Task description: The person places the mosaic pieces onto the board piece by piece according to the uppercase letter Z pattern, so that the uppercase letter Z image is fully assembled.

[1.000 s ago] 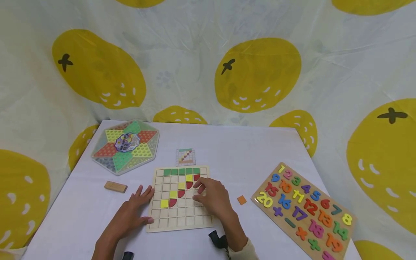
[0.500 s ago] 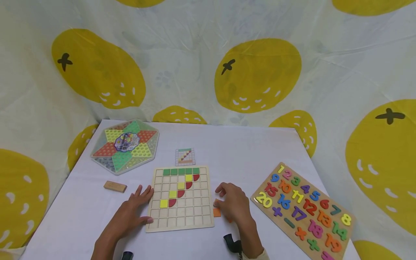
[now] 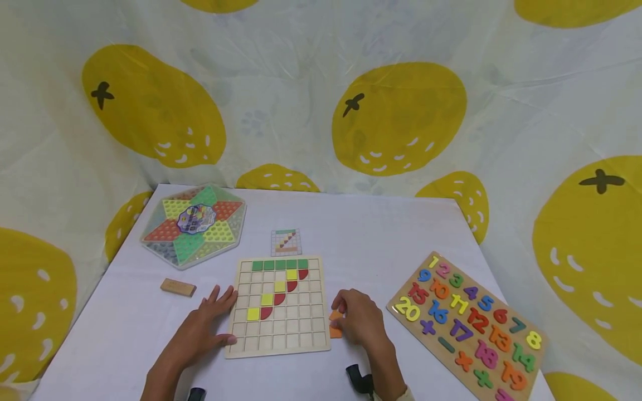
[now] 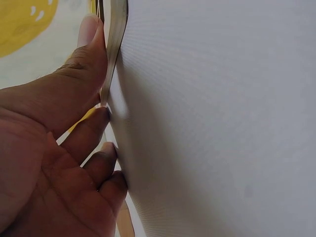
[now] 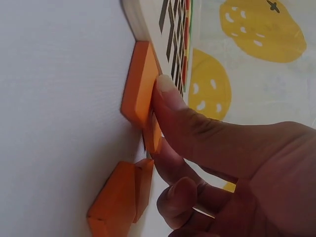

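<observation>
In the head view, a wooden grid board (image 3: 293, 327) holds a row of green tiles (image 3: 280, 264) and a diagonal of yellow squares (image 3: 267, 299) and red quarter-round tiles (image 3: 279, 299). My left hand (image 3: 198, 331) steadies the board's left edge with fingers spread and thumb against the lower corner. Beside the right edge, my right hand (image 3: 358, 317) pinches an orange tile (image 5: 156, 137) between thumb and index finger. The thumb touches another orange tile (image 5: 139, 86) lying against the board. More orange tiles (image 5: 116, 197) lie under the hand, mostly hidden in the head view.
A small pattern card (image 3: 286, 242) lies behind the board. At the back left is a hexagonal star-patterned game board (image 3: 195, 225), with a wooden block (image 3: 178, 287) in front. A number puzzle board (image 3: 471, 328) lies at the right.
My right hand has gone from above the board to the orange tiles at its right, then shifted slightly down, its fingers drawing in around a tile. My left hand stays put.
</observation>
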A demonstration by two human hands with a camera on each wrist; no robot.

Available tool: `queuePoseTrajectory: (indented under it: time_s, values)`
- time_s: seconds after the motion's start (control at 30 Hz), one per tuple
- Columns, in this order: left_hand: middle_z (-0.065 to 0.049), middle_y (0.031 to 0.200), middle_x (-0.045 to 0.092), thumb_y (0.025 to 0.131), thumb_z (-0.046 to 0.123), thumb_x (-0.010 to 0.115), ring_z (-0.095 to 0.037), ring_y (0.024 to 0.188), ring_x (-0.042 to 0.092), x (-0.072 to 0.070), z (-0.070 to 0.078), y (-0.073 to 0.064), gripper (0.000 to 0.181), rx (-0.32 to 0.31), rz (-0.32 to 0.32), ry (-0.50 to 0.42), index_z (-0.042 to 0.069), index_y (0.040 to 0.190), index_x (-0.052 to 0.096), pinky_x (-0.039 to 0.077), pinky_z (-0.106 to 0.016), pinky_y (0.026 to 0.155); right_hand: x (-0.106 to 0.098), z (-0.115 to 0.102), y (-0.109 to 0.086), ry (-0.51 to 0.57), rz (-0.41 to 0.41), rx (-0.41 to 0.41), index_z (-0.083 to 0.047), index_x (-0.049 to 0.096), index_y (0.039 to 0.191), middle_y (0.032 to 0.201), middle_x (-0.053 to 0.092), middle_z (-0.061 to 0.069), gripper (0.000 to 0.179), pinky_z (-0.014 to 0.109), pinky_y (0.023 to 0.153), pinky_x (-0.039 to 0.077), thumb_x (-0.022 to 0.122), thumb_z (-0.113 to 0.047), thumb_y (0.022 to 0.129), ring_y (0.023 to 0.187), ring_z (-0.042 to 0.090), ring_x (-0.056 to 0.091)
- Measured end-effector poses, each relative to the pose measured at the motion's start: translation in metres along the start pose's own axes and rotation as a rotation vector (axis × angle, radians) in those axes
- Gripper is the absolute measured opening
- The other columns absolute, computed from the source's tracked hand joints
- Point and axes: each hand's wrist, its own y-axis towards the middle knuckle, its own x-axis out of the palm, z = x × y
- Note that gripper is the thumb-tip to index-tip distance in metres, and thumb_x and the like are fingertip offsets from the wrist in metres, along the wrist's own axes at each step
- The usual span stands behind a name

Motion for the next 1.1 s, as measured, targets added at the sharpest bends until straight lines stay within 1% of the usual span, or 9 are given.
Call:
queuePoseTrajectory:
  time_s: [0.17,0.27,0.37,0.43,0.53,0.7,1.0,1.1]
  values:
    - [-0.006,0.173,0.035,0.07,0.036,0.097,-0.045,0.164,0.018,0.001,-0.001,0.002,0.11,0.004,-0.001,0.006,0.018,0.164,0.041,0.022,-0.073,0.126,0.001,0.002,0.002,0.049,0.011,0.015,-0.021,0.067,0.084,0.073,0.057,-0.003,0.029,0.029,0.057,0.039,0.093,-0.01,0.078,0.071,0.016,0.053]
    - [-0.007,0.172,0.035,0.07,0.036,0.097,-0.045,0.164,0.018,0.002,-0.002,0.002,0.11,0.01,-0.004,-0.003,0.017,0.164,0.042,0.022,-0.072,0.127,0.001,0.002,0.002,0.069,0.037,0.01,-0.021,0.067,0.083,0.07,0.057,-0.003,0.027,0.029,0.052,0.04,0.091,-0.01,0.08,0.067,0.016,0.053]
    - [-0.006,0.173,0.034,0.07,0.036,0.096,-0.045,0.164,0.017,0.002,-0.003,0.003,0.11,0.006,-0.01,-0.009,0.018,0.164,0.041,0.021,-0.073,0.127,0.0,0.0,0.002,0.101,0.053,0.007,-0.022,0.069,0.083,0.069,0.058,-0.004,0.023,0.029,0.05,0.043,0.089,-0.012,0.083,0.068,0.016,0.053]
    - [-0.006,0.173,0.034,0.07,0.036,0.096,-0.045,0.164,0.017,0.002,-0.004,0.003,0.11,0.008,-0.01,-0.007,0.018,0.164,0.041,0.021,-0.073,0.127,0.0,-0.003,0.002,0.126,0.053,0.003,-0.022,0.069,0.082,0.07,0.059,-0.005,0.022,0.029,0.051,0.045,0.089,-0.014,0.084,0.07,0.017,0.054]
    - [-0.006,0.173,0.034,0.07,0.036,0.096,-0.045,0.164,0.017,0.002,-0.004,0.003,0.11,0.01,-0.008,-0.012,0.018,0.164,0.041,0.02,-0.071,0.128,0.0,-0.01,0.002,0.158,0.05,-0.007,-0.022,0.068,0.082,0.072,0.062,-0.007,0.023,0.028,0.056,0.046,0.09,-0.018,0.084,0.075,0.016,0.055]
    - [-0.006,0.173,0.034,0.07,0.034,0.097,-0.045,0.164,0.016,0.001,-0.004,0.003,0.111,0.017,-0.005,-0.021,0.017,0.164,0.041,0.019,-0.071,0.129,0.005,-0.025,0.001,0.151,0.044,-0.059,-0.025,0.067,0.082,0.075,0.063,-0.011,0.024,0.028,0.062,0.041,0.091,-0.021,0.084,0.082,0.015,0.056]
    - [-0.006,0.173,0.034,0.07,0.034,0.097,-0.045,0.164,0.017,0.0,-0.003,0.002,0.11,0.007,0.0,-0.014,0.017,0.164,0.042,0.021,-0.072,0.127,0.024,-0.052,0.002,0.158,0.003,-0.159,-0.027,0.069,0.081,0.071,0.061,-0.014,0.022,0.026,0.065,0.042,0.091,-0.023,0.084,0.078,0.009,0.055]
    - [-0.005,0.173,0.034,0.07,0.033,0.097,-0.045,0.164,0.017,0.0,-0.003,0.003,0.11,0.007,0.001,-0.018,0.016,0.163,0.042,0.021,-0.071,0.128,0.03,-0.061,0.003,0.167,-0.017,-0.193,-0.027,0.069,0.08,0.069,0.061,-0.014,0.022,0.025,0.064,0.043,0.091,-0.024,0.084,0.076,0.008,0.055]
